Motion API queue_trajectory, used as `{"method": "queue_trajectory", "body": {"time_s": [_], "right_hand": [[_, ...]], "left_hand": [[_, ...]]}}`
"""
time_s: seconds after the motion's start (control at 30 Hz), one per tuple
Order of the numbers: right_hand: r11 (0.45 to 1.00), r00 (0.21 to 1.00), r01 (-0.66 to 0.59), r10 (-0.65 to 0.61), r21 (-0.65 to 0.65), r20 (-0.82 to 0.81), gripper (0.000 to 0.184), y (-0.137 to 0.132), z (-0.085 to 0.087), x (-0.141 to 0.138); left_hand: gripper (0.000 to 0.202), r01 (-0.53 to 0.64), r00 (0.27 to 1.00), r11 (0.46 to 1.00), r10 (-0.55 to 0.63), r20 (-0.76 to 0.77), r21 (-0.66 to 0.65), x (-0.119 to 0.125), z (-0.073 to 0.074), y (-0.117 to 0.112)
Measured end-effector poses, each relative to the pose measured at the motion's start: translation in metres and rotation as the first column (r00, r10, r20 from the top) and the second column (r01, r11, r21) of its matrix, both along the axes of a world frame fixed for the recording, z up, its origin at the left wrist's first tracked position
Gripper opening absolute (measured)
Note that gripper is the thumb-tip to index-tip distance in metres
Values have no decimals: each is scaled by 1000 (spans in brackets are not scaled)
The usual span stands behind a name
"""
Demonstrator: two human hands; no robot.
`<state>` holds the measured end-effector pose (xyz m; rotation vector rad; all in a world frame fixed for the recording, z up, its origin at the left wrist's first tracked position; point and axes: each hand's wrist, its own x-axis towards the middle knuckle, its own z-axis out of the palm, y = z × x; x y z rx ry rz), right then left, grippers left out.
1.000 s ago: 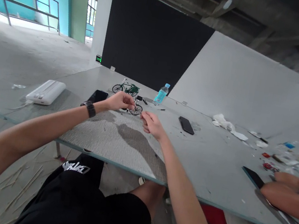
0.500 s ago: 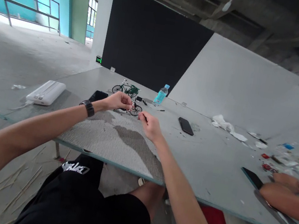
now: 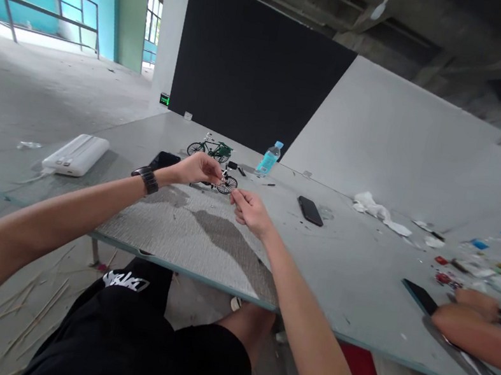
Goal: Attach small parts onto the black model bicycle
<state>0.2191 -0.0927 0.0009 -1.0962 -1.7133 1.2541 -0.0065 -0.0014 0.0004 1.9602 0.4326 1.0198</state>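
Grey worktable (image 3: 360, 278) bears a black model bicycle (image 3: 226, 184), clamped by the left hand (image 3: 198, 168). The right hand (image 3: 249, 208), fingertips pinched together, seems mid-fitting; careful alignment comes next.

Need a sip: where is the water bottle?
The water bottle stands at the far edge of the table, just right of the green model bicycle.

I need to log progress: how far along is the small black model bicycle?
Done: a green model bicycle looks whole, standing farther back on the table. In hand: the left hand steadies the black model bicycle; the right hand pinches at its near wheel, what it pinches too small to tell. Left: missing parts cannot be told; small dark pieces lie loose near the water bottle.
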Motion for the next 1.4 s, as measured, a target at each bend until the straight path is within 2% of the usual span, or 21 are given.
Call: {"method": "queue_trajectory", "body": {"time_s": [0.13,0.3,0.47,0.57,0.67,0.77,0.83,0.9,0.93,1.03,1.1,1.13,1.23,1.3,1.4], "right_hand": [[999,1000,-17,17,-39,-4,44,1,1,2],[986,997,-74,73,-151,-16,42,0,4,11],[963,990,-139,135,-232,-33,40,0,8,18],[956,989,-148,151,-255,-10,39,1,6,20],[969,992,-113,121,-220,23,40,4,9,24],[994,996,-32,41,-100,82,39,12,22,40],[992,984,113,-119,53,135,38,22,33,58],[933,904,272,-332,236,268,34,34,39,77],[906,840,290,-395,307,371,31,39,39,86],[875,634,219,-464,432,619,15,50,27,105],[844,530,224,-524,487,666,13,51,12,111],[834,503,222,-542,506,673,13,51,4,112],[851,457,199,-520,486,722,14,48,-10,114],[864,447,199,-500,462,741,14,47,-11,114],[871,466,182,-485,457,740,15,44,-3,114]], "left_hand": [[20,25,999,998,-23,-30,58,-1,2,-1],[20,26,998,990,-18,-60,141,0,2,-7],[15,10,995,947,22,-98,321,-2,11,-17],[14,10,989,926,47,-141,378,-2,14,-19],[17,-34,989,939,80,-121,343,2,12,-18],[22,-111,992,969,121,-32,222,9,7,-17],[24,-131,991,981,132,5,141,13,6,-18],[26,-134,991,988,134,11,73,15,5,-19],[26,-137,991,990,136,9,43,16,5,-20],[30,-160,987,987,160,-14,-4,16,4,-21],[31,-164,985,986,164,-46,12,15,0,-20],[32,-156,986,987,157,-61,24,15,-2,-19],[32,-113,989,993,116,-95,34,16,-8,-17],[33,-100,987,995,102,-123,23,17,-10,-18],[32,-89,988,996,90,-127,12,20,-12,-18]]}}
